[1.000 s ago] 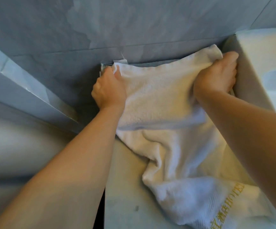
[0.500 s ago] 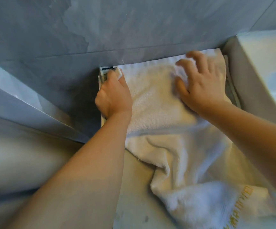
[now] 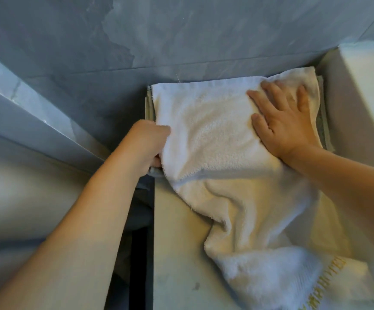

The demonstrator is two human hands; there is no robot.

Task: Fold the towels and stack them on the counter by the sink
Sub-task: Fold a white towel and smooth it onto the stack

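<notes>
A white terry towel (image 3: 206, 128) lies spread over a stack of folded towels (image 3: 149, 106) at the back of the counter (image 3: 177, 253), against the grey tiled wall. Its near end trails loose and crumpled toward me, with gold embroidered lettering (image 3: 335, 262) on the hem. My right hand (image 3: 286, 121) lies flat on the towel's far right part, fingers straight and spread. My left hand (image 3: 150, 144) grips the towel's left edge, fingers curled under the cloth and partly hidden.
The white sink's side wall (image 3: 347, 113) rises right beside the stack. A grey tiled wall (image 3: 181, 36) closes the back. On the left, a ledge (image 3: 36, 113) slopes past a dark gap (image 3: 139, 253) along the counter's left edge.
My left hand has slid from the towel's far left corner down along its left edge toward me. My right hand let go of the far right corner and now lies flat on the cloth.
</notes>
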